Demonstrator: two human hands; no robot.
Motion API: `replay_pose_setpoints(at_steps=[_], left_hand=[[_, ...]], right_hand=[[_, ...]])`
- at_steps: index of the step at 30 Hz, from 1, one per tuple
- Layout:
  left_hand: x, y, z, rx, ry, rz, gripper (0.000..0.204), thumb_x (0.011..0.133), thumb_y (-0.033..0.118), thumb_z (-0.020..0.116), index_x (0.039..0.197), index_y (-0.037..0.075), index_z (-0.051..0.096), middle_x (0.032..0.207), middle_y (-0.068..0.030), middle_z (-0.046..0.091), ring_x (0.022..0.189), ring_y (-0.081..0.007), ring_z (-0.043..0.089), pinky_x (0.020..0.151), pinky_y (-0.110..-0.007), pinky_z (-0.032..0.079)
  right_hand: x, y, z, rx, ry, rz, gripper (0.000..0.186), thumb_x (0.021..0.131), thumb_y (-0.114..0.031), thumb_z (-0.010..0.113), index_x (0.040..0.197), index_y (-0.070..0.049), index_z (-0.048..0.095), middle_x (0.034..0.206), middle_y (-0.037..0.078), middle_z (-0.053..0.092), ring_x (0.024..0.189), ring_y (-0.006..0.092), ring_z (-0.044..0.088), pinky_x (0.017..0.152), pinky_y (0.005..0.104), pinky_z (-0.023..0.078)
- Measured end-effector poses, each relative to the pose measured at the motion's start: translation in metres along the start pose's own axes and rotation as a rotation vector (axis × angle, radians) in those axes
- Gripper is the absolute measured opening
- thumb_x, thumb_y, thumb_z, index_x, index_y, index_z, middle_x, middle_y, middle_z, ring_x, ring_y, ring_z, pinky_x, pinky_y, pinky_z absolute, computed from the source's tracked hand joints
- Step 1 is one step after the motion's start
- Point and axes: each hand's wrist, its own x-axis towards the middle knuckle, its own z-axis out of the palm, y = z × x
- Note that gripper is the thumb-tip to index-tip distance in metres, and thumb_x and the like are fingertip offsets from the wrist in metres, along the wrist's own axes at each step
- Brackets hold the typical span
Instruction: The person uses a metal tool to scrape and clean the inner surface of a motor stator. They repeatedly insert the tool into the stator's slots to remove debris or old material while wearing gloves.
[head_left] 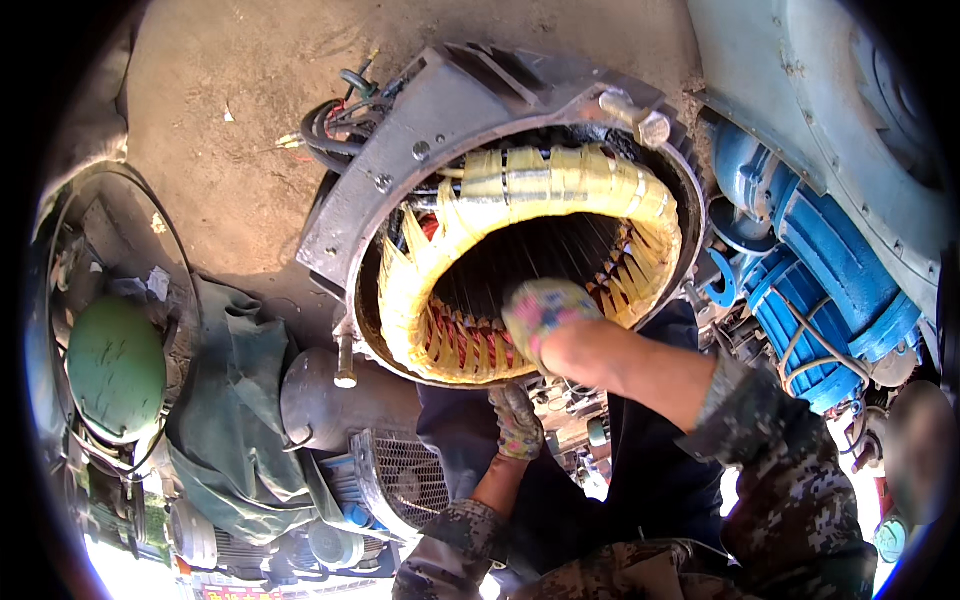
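Observation:
A large motor stator (400, 165) in a grey housing stands in front of me with its round opening toward me. Yellowish tape wraps its ring of windings (575, 172), and red and yellow lacing shows along the inner edge. My right hand (548, 316), in a patterned glove, is at the lower right of the dark bore, in front of the winding ring. It looks rounded and closed; anything inside it is hidden. My left hand (518, 424), also gloved, is just below the stator's lower rim. Its fingertips are partly hidden there, so I cannot tell whether they grip the rim.
Black cables (335, 130) come off the housing's upper left. Bolts (640, 120) stick out of its face. Blue motors (820, 270) and a large grey casing (790, 70) crowd the right. On the left are a green rounded object (117, 368), a dark tarp (235, 420) and a wire-mesh guard (405, 480).

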Motion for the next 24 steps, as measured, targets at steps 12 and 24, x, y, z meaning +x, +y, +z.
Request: replay_pose_setpoints(at_steps=[12,24], left_hand=[[-0.013,-0.028,0.011,0.045,0.039,-0.102,0.045,0.102,0.013,0.046,0.140,-0.008,0.037,0.132,-0.0288,0.054,0.118,-0.0436,0.057,0.103,-0.047,0.046],[-0.012,-0.009,-0.015,0.535,0.027,0.178,0.068,0.094,0.001,0.049,0.154,-0.009,0.019,0.145,-0.0353,0.039,0.126,-0.0562,0.046,0.109,-0.061,0.036]], right_hand=[[-0.005,-0.019,-0.010,-0.277,-0.026,0.028,0.033,0.102,-0.019,0.043,0.124,-0.007,0.065,0.107,0.016,0.072,0.100,0.0298,0.069,0.085,0.0388,0.055],[0.088,-0.030,-0.012,-0.300,0.062,0.104,0.031,0.098,-0.020,0.055,0.121,-0.013,0.075,0.125,0.008,0.072,0.113,0.0229,0.070,0.091,0.0375,0.057]])
